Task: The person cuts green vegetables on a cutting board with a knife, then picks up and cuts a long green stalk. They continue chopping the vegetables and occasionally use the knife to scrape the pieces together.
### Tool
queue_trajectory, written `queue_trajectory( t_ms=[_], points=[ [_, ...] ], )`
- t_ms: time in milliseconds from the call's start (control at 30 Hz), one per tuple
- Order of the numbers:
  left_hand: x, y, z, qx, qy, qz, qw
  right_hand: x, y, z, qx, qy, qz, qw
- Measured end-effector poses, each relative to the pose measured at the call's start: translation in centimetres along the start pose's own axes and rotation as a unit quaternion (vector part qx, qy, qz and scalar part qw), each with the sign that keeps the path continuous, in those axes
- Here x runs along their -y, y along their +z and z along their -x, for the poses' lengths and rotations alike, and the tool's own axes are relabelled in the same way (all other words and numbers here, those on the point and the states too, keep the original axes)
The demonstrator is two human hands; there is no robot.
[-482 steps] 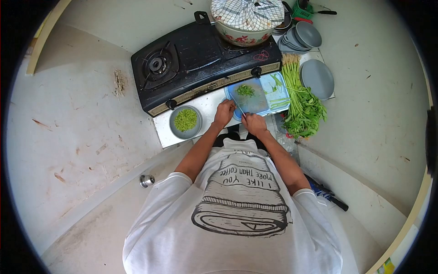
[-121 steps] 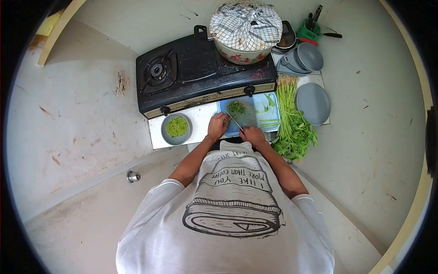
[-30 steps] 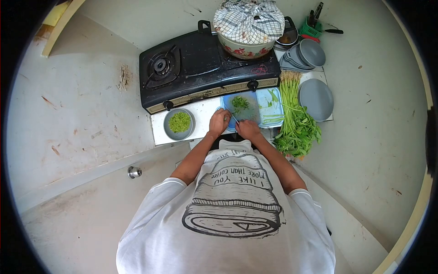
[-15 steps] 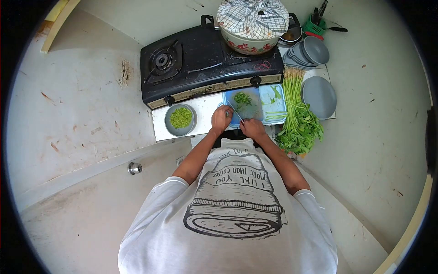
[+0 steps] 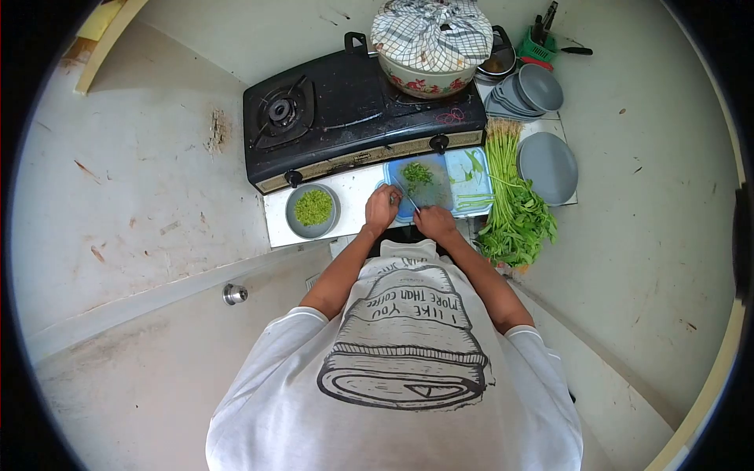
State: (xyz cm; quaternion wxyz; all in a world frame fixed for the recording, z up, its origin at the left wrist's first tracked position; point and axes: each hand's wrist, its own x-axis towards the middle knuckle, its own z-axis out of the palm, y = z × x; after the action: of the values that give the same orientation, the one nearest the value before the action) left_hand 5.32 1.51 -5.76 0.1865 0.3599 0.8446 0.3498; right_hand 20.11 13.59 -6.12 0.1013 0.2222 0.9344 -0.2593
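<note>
My right hand (image 5: 434, 223) is closed round the handle of a knife (image 5: 409, 199), whose blade slants up and left over the blue cutting board (image 5: 440, 203). Close by the blade tip, my left hand (image 5: 382, 207) has its fingers curled together at the board's left edge. What they pinch, if anything, is too small to make out. Chopped green leaves (image 5: 419, 173) lie in a small heap on the board beyond the knife. Leaf pieces and cut stems (image 5: 473, 200) rest on the light-blue tray to the right.
Finely chopped greens fill a grey bowl (image 5: 335, 220) on the left. A black stove (image 5: 353, 118) with a cloth-covered pot (image 5: 432, 82) stands behind. To the right are a long bunch of leafy greens (image 5: 514, 204), a grey plate (image 5: 548, 168) and stacked grey bowls (image 5: 540, 88).
The view has shifted slightly. Both hands stay almost in the same place, the knife still in my right hand and the leaf heap about the same.
</note>
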Motion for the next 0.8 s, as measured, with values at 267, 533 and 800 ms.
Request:
queue_trajectory(
  t_ms=[267, 533, 800],
  points=[
    [0.3, -0.1, -0.6, 0.012, -0.007, -0.020, 1.000, 0.2, -1.1, 0.2, 0.022, -0.005, 0.026, 0.999],
    [0.3, -0.1, 0.5, -0.022, 0.085, -0.075, 0.993, 0.2, 0.1, 0.1, -0.002, -0.023, 0.018, 1.000],
    [0.6, -0.3, 0.5, -0.012, 0.099, -0.071, 0.993, -0.4, 0.3, -0.4, 0.024, -0.021, 0.010, 0.999]
  ],
)
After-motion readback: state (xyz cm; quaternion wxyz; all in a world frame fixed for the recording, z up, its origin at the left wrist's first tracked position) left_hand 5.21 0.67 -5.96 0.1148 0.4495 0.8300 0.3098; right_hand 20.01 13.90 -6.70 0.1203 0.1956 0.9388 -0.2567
